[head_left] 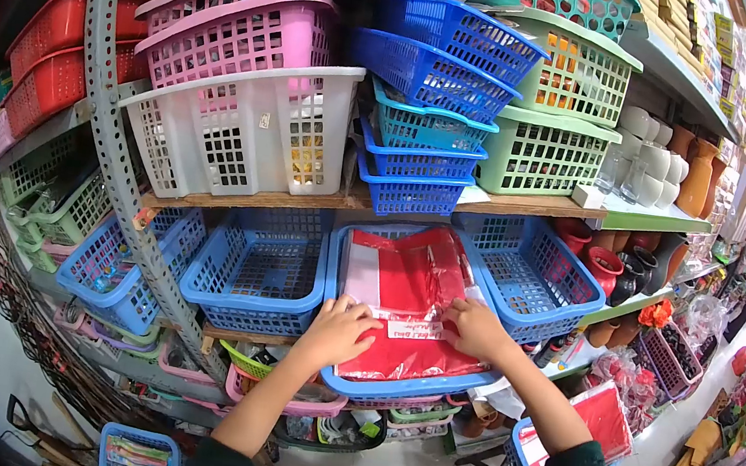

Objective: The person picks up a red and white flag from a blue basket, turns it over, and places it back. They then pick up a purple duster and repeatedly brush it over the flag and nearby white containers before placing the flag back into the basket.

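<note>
A stack of flat red packets in clear plastic wrapping lies in a blue basket on the shelf in front of me. The near packet carries a white label with handwriting. At the packet's left edge, my left hand has its fingers curled onto the plastic. My right hand grips the same packet on the right, fingers bent beside the label. Both hands are closed, and their fingertips are partly hidden against the wrapping.
Blue baskets stand on either side. Above are stacked white, pink, blue and green baskets. A perforated metal post rises at left. Below right, another red packet lies on a blue basket. Vases line the right shelf.
</note>
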Demonstrator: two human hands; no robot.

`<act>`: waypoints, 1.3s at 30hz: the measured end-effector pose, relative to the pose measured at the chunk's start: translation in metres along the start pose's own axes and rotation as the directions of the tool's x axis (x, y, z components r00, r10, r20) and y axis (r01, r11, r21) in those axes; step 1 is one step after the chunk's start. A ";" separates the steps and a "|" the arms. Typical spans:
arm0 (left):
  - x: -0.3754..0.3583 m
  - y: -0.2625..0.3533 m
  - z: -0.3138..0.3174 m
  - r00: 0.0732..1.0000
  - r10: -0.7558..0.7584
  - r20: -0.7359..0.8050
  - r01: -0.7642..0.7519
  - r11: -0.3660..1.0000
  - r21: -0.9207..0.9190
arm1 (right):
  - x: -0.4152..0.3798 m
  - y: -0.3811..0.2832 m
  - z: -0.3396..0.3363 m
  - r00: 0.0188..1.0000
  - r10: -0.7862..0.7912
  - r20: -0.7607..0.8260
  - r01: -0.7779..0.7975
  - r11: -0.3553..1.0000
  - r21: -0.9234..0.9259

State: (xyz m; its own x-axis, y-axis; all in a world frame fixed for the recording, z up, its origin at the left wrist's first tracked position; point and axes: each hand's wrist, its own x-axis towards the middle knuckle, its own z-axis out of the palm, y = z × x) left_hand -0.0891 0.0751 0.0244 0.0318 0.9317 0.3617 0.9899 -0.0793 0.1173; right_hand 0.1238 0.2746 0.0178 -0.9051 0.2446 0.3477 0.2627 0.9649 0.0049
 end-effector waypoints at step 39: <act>0.019 0.141 0.018 0.793 0.532 -0.297 -0.607 0.645 -0.464 | -0.146 -0.148 -0.048 0.628 0.714 -0.309 -0.522 0.681 0.513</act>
State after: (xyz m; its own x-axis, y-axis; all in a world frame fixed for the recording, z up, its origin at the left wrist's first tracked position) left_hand 0.0532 0.0878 0.0314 0.5113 0.5910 0.6239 0.5551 -0.7813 0.2853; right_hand 0.2329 0.0912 0.0118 -0.2779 0.8129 0.5118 0.4797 0.5791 -0.6592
